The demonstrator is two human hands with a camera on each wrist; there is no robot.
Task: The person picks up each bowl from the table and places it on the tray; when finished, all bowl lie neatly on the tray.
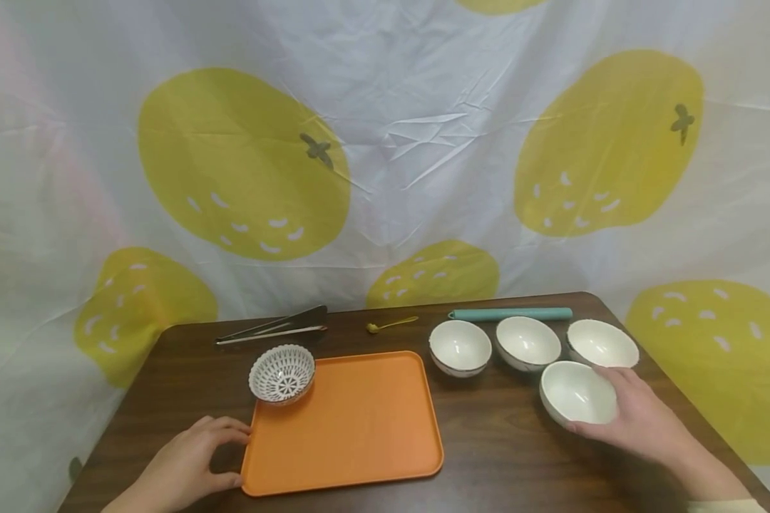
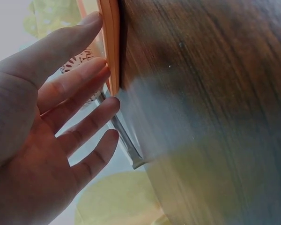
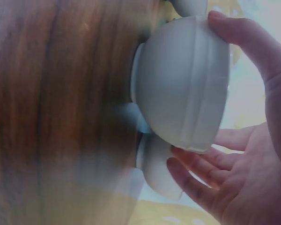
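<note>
In the head view my right hand [image 1: 648, 420] holds a white bowl [image 1: 579, 393] by its right side, thumb at the near rim and fingers at the far side. The right wrist view has the same bowl [image 3: 182, 84] upright at the tabletop; whether its foot touches the wood I cannot tell. My left hand [image 1: 189, 463] is at the left edge of an orange tray [image 1: 359, 420]. Its thumb and fingertips touch or nearly touch the rim, fingers loosely extended. A patterned black-and-white bowl [image 1: 282, 374] sits over the tray's far left corner.
Behind the held bowl stand three white bowls: left [image 1: 460, 347], middle [image 1: 528, 342] and right [image 1: 602, 343]. A long teal bar [image 1: 513, 314], a small gold spoon [image 1: 393, 325] and dark tongs [image 1: 308, 313] lie along the back edge. A fruit-print curtain [image 1: 385, 178] hangs behind the table.
</note>
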